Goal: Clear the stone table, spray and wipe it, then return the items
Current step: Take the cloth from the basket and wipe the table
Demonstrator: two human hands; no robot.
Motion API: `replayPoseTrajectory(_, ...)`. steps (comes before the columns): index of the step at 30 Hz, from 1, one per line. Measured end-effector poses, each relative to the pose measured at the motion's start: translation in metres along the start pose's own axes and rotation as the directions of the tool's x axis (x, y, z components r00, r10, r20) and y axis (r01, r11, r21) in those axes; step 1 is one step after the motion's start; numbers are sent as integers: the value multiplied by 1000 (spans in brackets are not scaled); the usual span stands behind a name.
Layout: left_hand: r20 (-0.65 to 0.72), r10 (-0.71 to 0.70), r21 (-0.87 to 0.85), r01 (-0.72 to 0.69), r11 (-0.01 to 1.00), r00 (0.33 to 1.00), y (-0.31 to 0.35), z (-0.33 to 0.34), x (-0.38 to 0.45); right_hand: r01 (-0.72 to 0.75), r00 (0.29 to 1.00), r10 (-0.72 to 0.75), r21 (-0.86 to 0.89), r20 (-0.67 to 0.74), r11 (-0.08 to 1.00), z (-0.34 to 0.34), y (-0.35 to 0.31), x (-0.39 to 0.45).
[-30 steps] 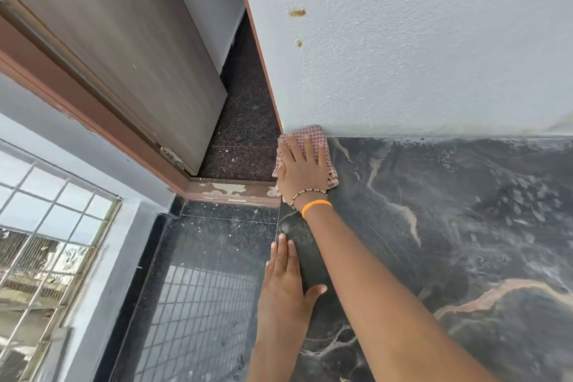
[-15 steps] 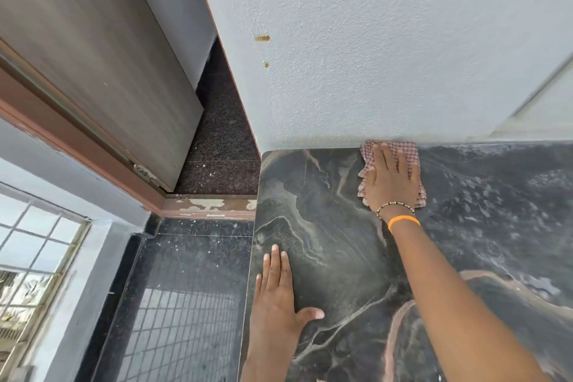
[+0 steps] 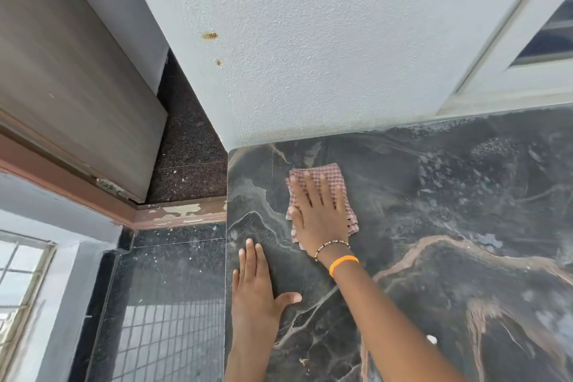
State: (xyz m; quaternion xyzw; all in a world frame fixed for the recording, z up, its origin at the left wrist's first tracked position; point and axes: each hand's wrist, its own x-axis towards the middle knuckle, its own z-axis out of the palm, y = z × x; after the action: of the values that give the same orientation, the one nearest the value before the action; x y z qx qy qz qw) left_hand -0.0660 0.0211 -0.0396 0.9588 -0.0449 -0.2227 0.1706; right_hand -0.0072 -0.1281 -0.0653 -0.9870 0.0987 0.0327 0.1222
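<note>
The right hand (image 3: 319,211) now lies flat on the cloth (image 3: 333,178) a little in from the worktop's (image 3: 449,226) back left corner; 1.0 s ago it pressed the cloth right into that corner against the wall (image 3: 310,56), and 0.5 s ago it was further right along the wall, so the cloth has come back leftward and away from the wall; a strip of dark stone now shows between cloth and wall. The fingers of the right hand are straight and spread, pressing the folded pink checked cloth down, nothing curled round it; a bead bracelet (image 3: 330,246) and an orange band (image 3: 343,262) sit on that wrist. The left hand (image 3: 257,298) stays flat on the stone near the left edge, fingers straight and together, thumb out to the right, holding nothing; it sits just near of the cloth, not touching it.

No containers are in view; the worktop carries only the cloth and the 2 hands. Left of the worktop lies a dark tiled floor (image 3: 173,288), beyond it a door (image 3: 77,87) with a chipped threshold (image 3: 183,212); a window (image 3: 552,34) frame shows at upper right, a barred window (image 3: 21,285) at lower left; 2 brown marks (image 3: 210,36) spot the wall.
</note>
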Motion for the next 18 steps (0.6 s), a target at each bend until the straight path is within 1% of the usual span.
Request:
replayPoseTrajectory(2,-12,10,-60,-10,998,1000,2,-1,-5,150,989,-149,-60,26,987,4,-16,-15)
replayPoseTrajectory(4,-43,5,-102,-10,995,999,3,0,-13,272,961,-266,-86,70,959,7,-11,-34)
replayPoseTrajectory(6,-84,29,-87,-37,996,996,8,3,-27,291,957,-287,-98,50,952,1,15,-50)
replayPoseTrajectory(8,-71,84,-83,-90,992,994,12,10,-44,210,977,-212,-144,3,967,-4,50,-59)
replayPoseTrajectory(11,24,138,-72,-136,988,990,20,21,-64,-24,1000,23,-118,-14,993,-19,108,-66)
replayPoseTrajectory(13,69,147,-49,-143,988,987,23,25,-72,-173,985,173,-78,-7,982,-28,143,-77)
replayPoseTrajectory(15,98,146,-30,-144,989,984,25,29,-75,-309,951,310,-50,0,950,-32,164,-95)
replayPoseTrajectory(18,108,149,-50,-144,988,983,23,31,-73,-424,906,424,-40,-8,905,-29,154,-130)
